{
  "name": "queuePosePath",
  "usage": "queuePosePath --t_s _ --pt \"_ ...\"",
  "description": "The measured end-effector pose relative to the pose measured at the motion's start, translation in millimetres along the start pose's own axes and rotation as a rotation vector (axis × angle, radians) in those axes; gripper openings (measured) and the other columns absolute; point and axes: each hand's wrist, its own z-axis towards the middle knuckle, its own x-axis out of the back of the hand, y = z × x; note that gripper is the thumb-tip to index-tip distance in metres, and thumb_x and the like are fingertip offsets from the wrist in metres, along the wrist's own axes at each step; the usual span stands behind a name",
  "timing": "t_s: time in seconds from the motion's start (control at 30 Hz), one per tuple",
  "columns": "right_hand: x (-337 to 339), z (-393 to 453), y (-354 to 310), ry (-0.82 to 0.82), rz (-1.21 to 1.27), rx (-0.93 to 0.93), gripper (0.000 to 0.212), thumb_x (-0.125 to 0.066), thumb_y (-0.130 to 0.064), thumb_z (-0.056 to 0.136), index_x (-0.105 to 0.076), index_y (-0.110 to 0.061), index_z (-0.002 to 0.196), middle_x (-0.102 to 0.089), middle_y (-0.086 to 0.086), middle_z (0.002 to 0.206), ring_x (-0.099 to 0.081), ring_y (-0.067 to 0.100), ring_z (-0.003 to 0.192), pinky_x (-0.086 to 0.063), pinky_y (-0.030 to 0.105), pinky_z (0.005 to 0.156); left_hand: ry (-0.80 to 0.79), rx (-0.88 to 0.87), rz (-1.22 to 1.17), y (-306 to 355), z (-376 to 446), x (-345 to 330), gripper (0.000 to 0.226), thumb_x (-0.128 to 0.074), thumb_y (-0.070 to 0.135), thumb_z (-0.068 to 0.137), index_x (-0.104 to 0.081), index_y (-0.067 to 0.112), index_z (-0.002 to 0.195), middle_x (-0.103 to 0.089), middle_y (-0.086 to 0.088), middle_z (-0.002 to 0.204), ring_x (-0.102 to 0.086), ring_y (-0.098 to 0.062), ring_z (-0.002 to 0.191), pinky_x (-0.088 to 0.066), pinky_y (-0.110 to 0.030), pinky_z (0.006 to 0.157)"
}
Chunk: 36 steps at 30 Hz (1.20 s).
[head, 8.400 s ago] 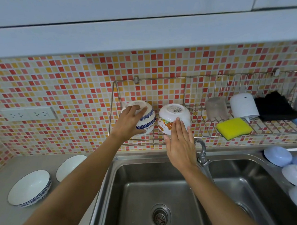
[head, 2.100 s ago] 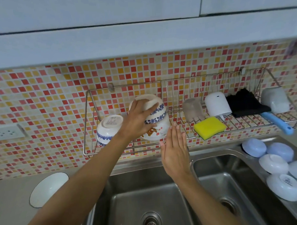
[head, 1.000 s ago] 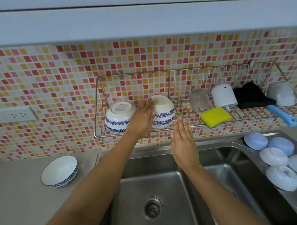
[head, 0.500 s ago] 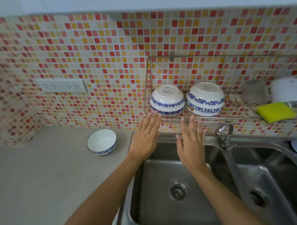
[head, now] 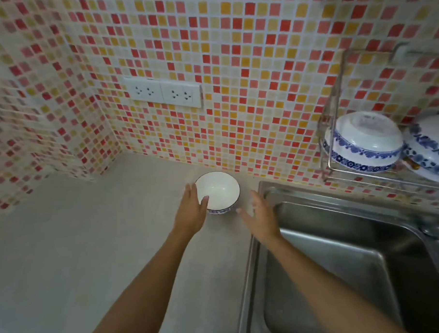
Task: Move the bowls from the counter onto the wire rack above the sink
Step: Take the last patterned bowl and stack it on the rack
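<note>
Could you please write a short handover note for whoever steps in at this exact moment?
Left hand: open, fingers against the near-left side of the bowl on the counter, not yet gripping.
Right hand: open, blurred, just right of that bowl, holding nothing.
Done: two blue-patterned bowls sit upside down on the wire rack above the sink.
Left: lift the upright counter bowl and set it on the rack; no other bowl shows on this counter.
</note>
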Motion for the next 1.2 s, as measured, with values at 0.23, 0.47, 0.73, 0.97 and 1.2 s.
queuePosePath --t_s 0.23,0.47,0.73,0.97,1.2 --pt "-38.5 62.6 -4.9 -0.114 0.108 -0.469 0.092 -0.057 -0.071 0.072 -0.032 -0.017 0.143 -0.053 0.009 0.137 -0.066 0.031 0.098 -0.057 0.044 0.083 -0.038 0.274 -0.268 -20.6 54.0 -13.4 0.037 -0.045 0.018 0.096 -0.048 0.0 0.129 -0.055 -0.023 0.128 -0.053 -0.037 0.115 -0.044 -0.041 0.094" --pt "-58.3 76.0 -7.8 -0.178 0.143 -0.518 0.032 -0.039 -0.022 0.096 -0.053 -0.005 0.118 -0.063 0.011 0.07 -0.052 0.017 0.047 -0.04 0.023 0.044 -0.056 0.452 -0.498 -26.2 68.7 -38.5 0.043 -0.04 0.003 0.087 -0.05 0.002 0.129 -0.056 -0.021 0.128 -0.053 -0.038 0.116 -0.046 -0.038 0.093" --pt "-47.1 47.6 -5.4 -0.195 0.131 -0.482 0.027 -0.035 -0.014 0.093 -0.057 -0.002 0.104 -0.061 0.009 0.06 -0.053 0.016 0.047 -0.041 0.02 0.042 -0.084 0.406 -0.538 -17.2 37.4 -31.7 0.046 -0.04 0.005 0.082 -0.054 0.004 0.125 -0.059 -0.019 0.124 -0.055 -0.038 0.112 -0.05 -0.045 0.093" --pt "-6.6 -19.2 5.1 -0.14 0.164 -0.434 0.026 -0.034 -0.01 0.093 -0.056 -0.001 0.104 -0.058 0.009 0.057 -0.051 0.018 0.044 -0.042 0.022 0.042 -0.085 0.299 -0.586 12.2 -27.3 -33.2 0.061 -0.037 0.019 0.067 -0.054 0.005 0.124 -0.06 -0.018 0.12 -0.058 -0.038 0.106 -0.054 -0.053 0.085" --pt "52.2 -83.1 30.6 -0.064 0.234 -0.395 0.027 -0.034 -0.011 0.092 -0.055 -0.003 0.106 -0.06 0.008 0.058 -0.05 0.016 0.045 -0.042 0.022 0.046 -0.199 0.327 -0.76 71.5 -79.1 -38.7 0.041 -0.048 0.012 0.088 -0.043 0.009 0.128 -0.051 -0.012 0.123 -0.055 -0.038 0.11 -0.055 -0.042 0.074"
